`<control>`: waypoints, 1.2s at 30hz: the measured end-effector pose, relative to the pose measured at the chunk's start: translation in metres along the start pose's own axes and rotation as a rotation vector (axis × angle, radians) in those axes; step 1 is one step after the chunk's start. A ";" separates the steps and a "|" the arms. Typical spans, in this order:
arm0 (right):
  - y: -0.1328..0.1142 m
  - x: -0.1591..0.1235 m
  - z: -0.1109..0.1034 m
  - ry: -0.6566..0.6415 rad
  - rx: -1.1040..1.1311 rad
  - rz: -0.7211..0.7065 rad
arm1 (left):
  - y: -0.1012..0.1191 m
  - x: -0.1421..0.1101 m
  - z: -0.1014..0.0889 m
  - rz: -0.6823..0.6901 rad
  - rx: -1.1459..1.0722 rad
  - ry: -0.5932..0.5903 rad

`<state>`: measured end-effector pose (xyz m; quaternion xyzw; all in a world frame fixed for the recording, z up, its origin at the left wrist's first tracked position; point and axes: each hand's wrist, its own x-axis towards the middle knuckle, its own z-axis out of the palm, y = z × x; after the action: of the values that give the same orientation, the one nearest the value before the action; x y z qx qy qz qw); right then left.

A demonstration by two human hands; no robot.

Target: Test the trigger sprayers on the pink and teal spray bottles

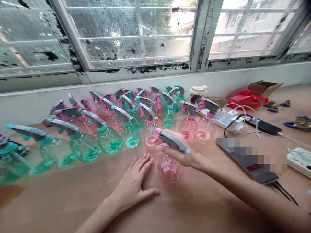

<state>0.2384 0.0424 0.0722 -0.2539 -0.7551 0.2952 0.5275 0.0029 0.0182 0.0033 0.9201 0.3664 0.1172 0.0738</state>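
Observation:
My right hand (182,149) is wrapped around the neck of a pink spray bottle (170,170), under its grey and pink trigger head. The bottle is upright, its clear pink body low over or on the table; I cannot tell which. My left hand (134,183) lies flat just left of it, fingers spread on the brown tabletop (92,194), holding nothing. Close beyond stand more spray bottles: a pink one (151,133), a green one (131,137) and, to the right, another pink one (188,127).
Several green and pink spray bottles (113,142) stand in rows along the window wall. On the right are a power strip (228,121) with cables, a phone (263,124), a dark tablet-like device (247,163), a paper cup (198,94), a red plastic bag (245,98) and a cardboard box (264,87).

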 end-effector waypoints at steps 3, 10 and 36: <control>0.008 0.003 -0.001 -0.002 -0.002 -0.007 | -0.001 -0.002 -0.001 -0.011 0.019 -0.023; 0.006 0.005 -0.003 -0.051 0.044 0.041 | 0.000 -0.003 0.000 -0.010 0.042 -0.026; 0.001 0.003 -0.001 -0.004 0.008 0.077 | 0.004 -0.001 -0.003 -0.022 0.014 -0.031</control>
<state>0.2390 0.0454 0.0732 -0.2803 -0.7445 0.3189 0.5153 0.0038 0.0151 0.0065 0.9181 0.3764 0.0996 0.0742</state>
